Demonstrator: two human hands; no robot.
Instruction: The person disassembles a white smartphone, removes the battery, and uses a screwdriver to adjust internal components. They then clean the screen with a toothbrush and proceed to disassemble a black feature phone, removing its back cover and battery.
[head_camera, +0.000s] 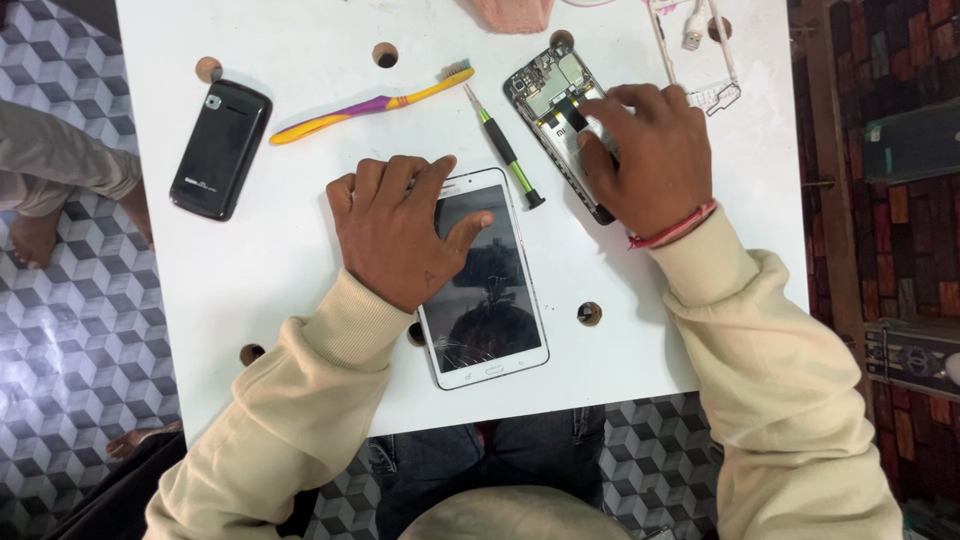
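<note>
My left hand (395, 232) lies flat, fingers spread, pressing the cracked white tablet (487, 285) mid-table, my right hand (648, 158) pinches a part on the opened phone (548, 95) beside it, screwdriver (505, 148) between them, toothbrush (370, 104) and black phone (221, 148) lying further left.

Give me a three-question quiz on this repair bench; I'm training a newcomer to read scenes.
1. True or false: the left hand rests on the white tablet.
2. What does the right hand touch? A) toothbrush B) opened phone C) black phone
3. Which tool lies between the tablet and the opened phone?

Key: 1 true. 2 B; the toothbrush and black phone lie untouched. 3 the screwdriver.
</note>
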